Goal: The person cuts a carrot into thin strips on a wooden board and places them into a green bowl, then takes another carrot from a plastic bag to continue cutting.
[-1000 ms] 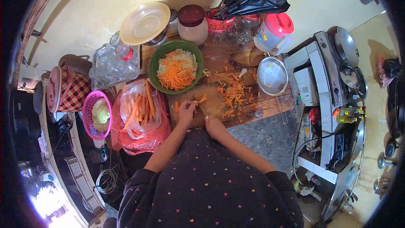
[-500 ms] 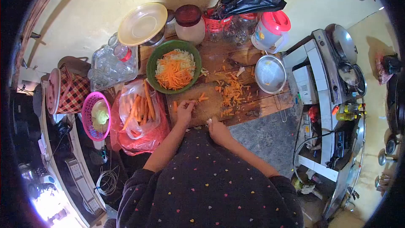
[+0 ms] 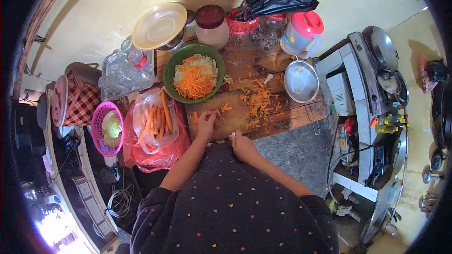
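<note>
My right hand (image 3: 243,146) is closed round the handle of a knife (image 3: 225,121), whose thin blade points up and left over the wooden cutting board (image 3: 221,130). Just left of the blade, my left hand (image 3: 206,124) is closed with fingertips pressed together; what they hold is too small to make out. A few carrot sticks (image 3: 226,107) lie above the blade, and a short carrot piece (image 3: 195,117) is beside my left hand. Beyond the board stands a green bowl (image 3: 169,79) of shredded carrot and pale shreds. Carrot scraps (image 3: 256,106) are scattered to the right.
Whole carrots (image 3: 153,122) lie in plastic bags at left, near a pink basket (image 3: 98,134) with cabbage. A metal strainer (image 3: 302,82) rests at right. Jars, a pitcher (image 3: 302,33) and a cream bowl (image 3: 159,26) stand along the wall. A stove (image 3: 365,73) is farther right.
The knife blade has tilted and shows more clearly between my hands. Both hands have stayed in nearly the same places.
</note>
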Tool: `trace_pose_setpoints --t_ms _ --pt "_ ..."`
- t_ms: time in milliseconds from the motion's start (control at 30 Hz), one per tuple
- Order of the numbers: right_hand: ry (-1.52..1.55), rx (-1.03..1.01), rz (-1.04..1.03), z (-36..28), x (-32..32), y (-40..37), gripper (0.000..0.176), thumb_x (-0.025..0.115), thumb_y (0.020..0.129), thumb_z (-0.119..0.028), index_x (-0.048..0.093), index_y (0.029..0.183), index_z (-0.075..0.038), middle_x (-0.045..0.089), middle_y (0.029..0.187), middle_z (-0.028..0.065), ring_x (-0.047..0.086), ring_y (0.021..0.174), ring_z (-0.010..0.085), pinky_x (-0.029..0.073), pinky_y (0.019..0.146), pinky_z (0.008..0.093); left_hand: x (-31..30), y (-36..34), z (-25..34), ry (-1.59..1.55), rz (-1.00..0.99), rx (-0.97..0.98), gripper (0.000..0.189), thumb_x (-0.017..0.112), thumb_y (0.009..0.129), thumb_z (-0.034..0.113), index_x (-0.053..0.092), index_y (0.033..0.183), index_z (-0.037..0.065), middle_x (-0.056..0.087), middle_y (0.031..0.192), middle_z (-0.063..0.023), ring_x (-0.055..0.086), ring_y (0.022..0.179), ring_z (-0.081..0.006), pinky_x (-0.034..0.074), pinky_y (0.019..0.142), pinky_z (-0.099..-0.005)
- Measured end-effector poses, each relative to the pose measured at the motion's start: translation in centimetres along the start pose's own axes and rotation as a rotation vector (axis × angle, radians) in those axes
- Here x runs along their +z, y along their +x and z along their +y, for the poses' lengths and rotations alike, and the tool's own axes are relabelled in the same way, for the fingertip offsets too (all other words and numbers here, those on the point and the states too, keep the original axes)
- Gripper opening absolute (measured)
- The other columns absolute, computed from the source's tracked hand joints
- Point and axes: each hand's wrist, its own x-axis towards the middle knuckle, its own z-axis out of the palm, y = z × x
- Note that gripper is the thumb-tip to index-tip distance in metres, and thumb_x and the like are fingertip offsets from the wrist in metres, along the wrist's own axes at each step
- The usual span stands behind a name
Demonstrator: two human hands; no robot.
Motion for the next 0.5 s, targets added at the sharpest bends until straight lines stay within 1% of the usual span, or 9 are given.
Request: trace_pose_setpoints --t_ms 100,200,300,400,500 --pt "-0.011 -0.016 0.022 -0.2 -0.1 -0.1 0.029 0.038 0.092 -0.027 0.041 0.091 0.002 0.057 0.070 0.0277 0.056 0.068 0.0447 0.043 0.060 0.0535 0.5 -0.6 1.2 0.070 0.035 -0.016 0.009 0.056 0.086 0.013 0.057 0.080 0.006 0.053 0.065 0.0023 0.047 0.055 -0.0061 0.038 0.050 -0.0205" --pt "-0.026 -0.019 0.046 -0.1 0.2 -0.2 0.029 0.038 0.092 -0.027 0.041 0.091 0.002 0.057 0.069 0.0270 0.056 0.066 0.0444 0.043 0.059 0.0531 0.4 -0.4 0.7 0.012 0.018 0.028 0.010 0.056 0.086 0.014 0.057 0.079 0.006 0.053 0.065 0.0023 0.046 0.055 -0.0061 0.038 0.050 -0.0210" --pt "-0.056 -0.015 0.057 0.1 0.6 -0.1 0.028 0.039 0.092 -0.027 0.042 0.091 0.001 0.057 0.068 0.0261 0.057 0.065 0.0436 0.044 0.058 0.0524 0.4 -0.6 0.7 -0.031 0.034 -0.002 0.010 0.056 0.086 0.014 0.057 0.079 0.006 0.053 0.065 0.0018 0.047 0.055 -0.0065 0.038 0.051 -0.0213" --pt "-0.080 -0.004 0.053 -0.4 0.3 -0.1 0.028 0.039 0.091 -0.027 0.042 0.091 0.001 0.058 0.068 0.0254 0.057 0.066 0.0425 0.044 0.059 0.0516 0.0 -0.1 0.3 0.060 0.047 -0.016 0.010 0.056 0.085 0.013 0.057 0.079 0.006 0.053 0.065 0.0012 0.048 0.055 -0.0069 0.039 0.051 -0.0214" --pt "-0.078 0.002 0.047 -0.5 0.2 -0.1 0.028 0.039 0.091 -0.027 0.043 0.092 0.001 0.059 0.069 0.0251 0.058 0.066 0.0421 0.045 0.060 0.0514 0.2 -0.4 0.8 0.013 0.024 -0.015 0.010 0.056 0.085 0.013 0.056 0.078 0.005 0.054 0.065 0.0006 0.048 0.056 -0.0075 0.039 0.053 -0.0216"
